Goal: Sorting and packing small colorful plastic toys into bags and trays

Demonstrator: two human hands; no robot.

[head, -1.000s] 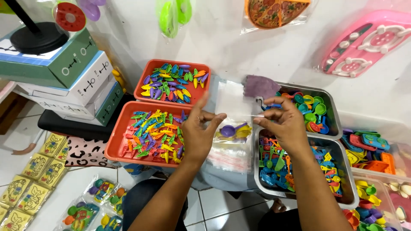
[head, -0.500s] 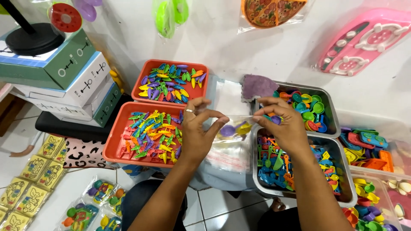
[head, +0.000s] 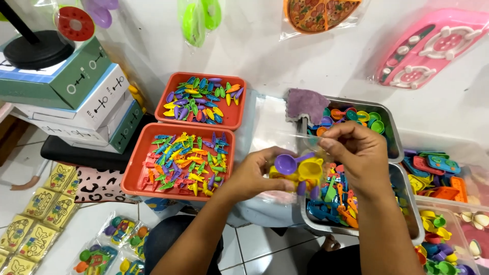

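- Left edge: stacked boxes (head: 76, 97) crowd the floor beside two orange trays (head: 137, 178), with bagged toy packets (head: 35, 224) lying below; little open room there.
- The left hand (head: 257, 175) is clenched around a cluster of small toys: a purple spoon (head: 286, 163) on yellow pieces (head: 305, 173).
- The spoon's long axis runs roughly sideways, bowl to the left, handle towards the right hand.
- The cluster is held between the trays and the metal trays (head: 407, 203), inside a clear plastic bag (head: 270, 122).
- The right hand (head: 356, 153) pinches the bag's edge just beside the toys.
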